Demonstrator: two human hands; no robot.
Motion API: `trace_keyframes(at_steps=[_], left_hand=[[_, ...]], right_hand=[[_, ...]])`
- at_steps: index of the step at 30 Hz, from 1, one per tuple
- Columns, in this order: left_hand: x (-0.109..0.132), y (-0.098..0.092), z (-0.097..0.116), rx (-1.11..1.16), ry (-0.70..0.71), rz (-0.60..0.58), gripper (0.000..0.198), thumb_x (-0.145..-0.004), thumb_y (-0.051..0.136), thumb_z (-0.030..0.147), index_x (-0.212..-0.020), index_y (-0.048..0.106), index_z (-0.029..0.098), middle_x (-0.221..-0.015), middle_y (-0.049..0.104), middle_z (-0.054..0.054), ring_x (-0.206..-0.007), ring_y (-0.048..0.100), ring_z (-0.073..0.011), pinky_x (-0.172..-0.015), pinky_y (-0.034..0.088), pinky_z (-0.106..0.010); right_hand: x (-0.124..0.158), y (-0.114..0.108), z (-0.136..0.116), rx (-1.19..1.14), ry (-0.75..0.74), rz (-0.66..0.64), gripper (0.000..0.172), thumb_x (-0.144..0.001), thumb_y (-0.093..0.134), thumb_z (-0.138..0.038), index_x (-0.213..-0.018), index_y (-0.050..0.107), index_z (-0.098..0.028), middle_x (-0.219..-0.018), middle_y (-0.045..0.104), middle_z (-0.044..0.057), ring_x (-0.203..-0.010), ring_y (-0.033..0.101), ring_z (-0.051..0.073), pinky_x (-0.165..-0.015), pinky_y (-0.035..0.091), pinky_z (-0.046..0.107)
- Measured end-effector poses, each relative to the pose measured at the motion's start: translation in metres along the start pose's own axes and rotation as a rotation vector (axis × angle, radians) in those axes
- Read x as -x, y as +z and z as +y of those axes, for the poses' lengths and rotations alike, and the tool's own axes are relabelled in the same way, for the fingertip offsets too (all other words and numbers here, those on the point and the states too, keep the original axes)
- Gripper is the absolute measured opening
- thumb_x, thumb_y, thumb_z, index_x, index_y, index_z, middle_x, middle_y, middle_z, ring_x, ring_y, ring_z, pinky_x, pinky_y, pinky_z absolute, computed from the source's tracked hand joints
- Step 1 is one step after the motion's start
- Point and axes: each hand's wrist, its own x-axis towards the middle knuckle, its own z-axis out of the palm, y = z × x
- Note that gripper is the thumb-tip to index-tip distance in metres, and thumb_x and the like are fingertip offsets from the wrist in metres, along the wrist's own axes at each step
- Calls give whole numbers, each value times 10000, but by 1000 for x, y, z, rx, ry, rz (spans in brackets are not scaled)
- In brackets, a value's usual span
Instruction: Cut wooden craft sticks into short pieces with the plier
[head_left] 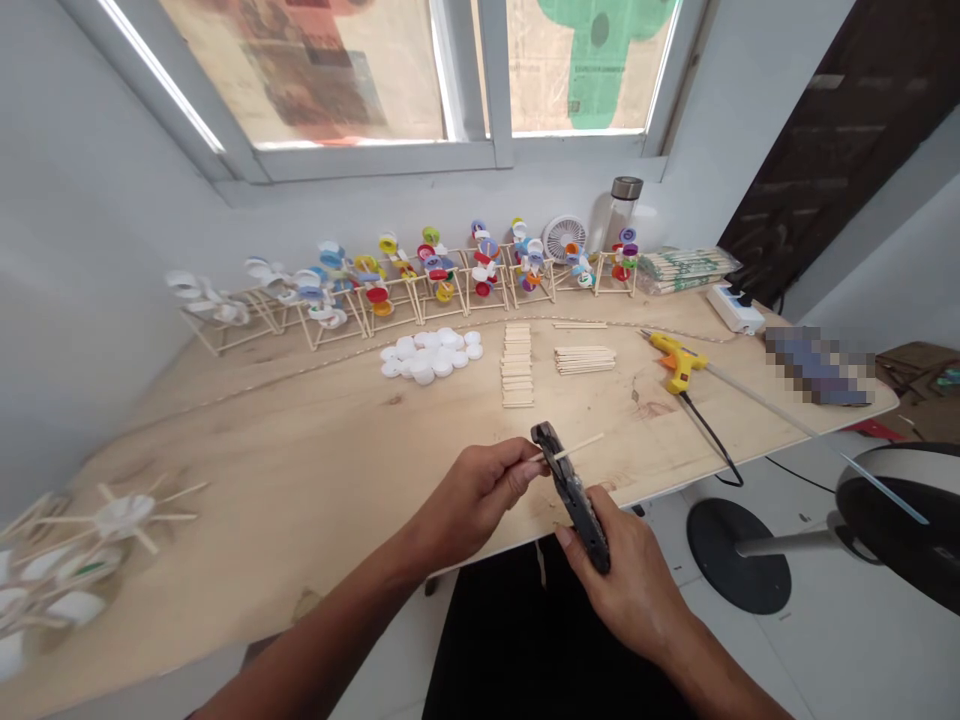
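Note:
My left hand (484,495) pinches a thin wooden stick (583,445) over the table's front edge. The stick's free end points right, past the jaws of a black hand cutter (574,495). My right hand (634,565) is wrapped round the cutter's handles. Whether the jaws have bitten into the stick, I cannot tell. Just beyond my hands lies a column of short sticks (517,365), with a pile of longer sticks (585,360) to its right. White bottle caps (431,355) are heaped to the left of them.
Several stick frames with coloured cap wheels (379,290) line the back. A yellow glue gun (681,368) with a long glue stick lies right, near a power strip (735,310) and bagged sticks (686,270). Stick-and-cap wheels (124,517) lie left. A standing fan (900,500) is right.

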Motion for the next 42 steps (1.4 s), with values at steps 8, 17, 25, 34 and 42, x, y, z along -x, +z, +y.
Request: trace_keyframes(at_steps=[8, 17, 25, 34, 42], left_hand=[[-3, -4, 2, -67, -21, -20, 263, -893, 360, 287, -702, 486, 156, -544, 386, 52, -485, 369, -66, -471, 325, -178], [1, 23, -22, -936, 354, 417, 167, -860, 426, 152, -945, 568, 127, -591, 511, 5, -507, 475, -104, -471, 324, -216], [0, 22, -21, -773, 342, 363, 141, -869, 407, 147, -888, 547, 134, -598, 520, 9, -520, 471, -97, -488, 338, -199], [-3, -2, -2, -179, 83, 9, 208, -899, 357, 209, -758, 499, 155, -650, 527, 22, -546, 455, -68, -523, 362, -167], [-3, 4, -6, -258, 65, 51, 218, -898, 355, 228, -773, 517, 152, -651, 540, 23, -555, 479, -73, -533, 373, -176]], right_hand=[[-2, 5, 2, 26, 14, 9, 153, -833, 434, -320, -727, 382, -222, -566, 535, -22, -503, 533, 158, -491, 323, 231], [-11, 8, 7, 12, 43, 23, 157, -826, 440, -323, -714, 412, -216, -555, 566, -10, -502, 550, 161, -492, 331, 229], [-8, 1, 3, -4, 79, -33, 125, -820, 456, -325, -765, 425, -217, -622, 579, -4, -570, 562, 171, -527, 348, 235], [-3, -1, 1, -22, 33, -31, 122, -823, 452, -315, -763, 416, -215, -607, 550, -13, -543, 530, 157, -514, 337, 231], [-6, 9, 5, -6, 48, 8, 174, -833, 431, -349, -724, 388, -219, -567, 518, -19, -507, 510, 156, -494, 326, 228]])
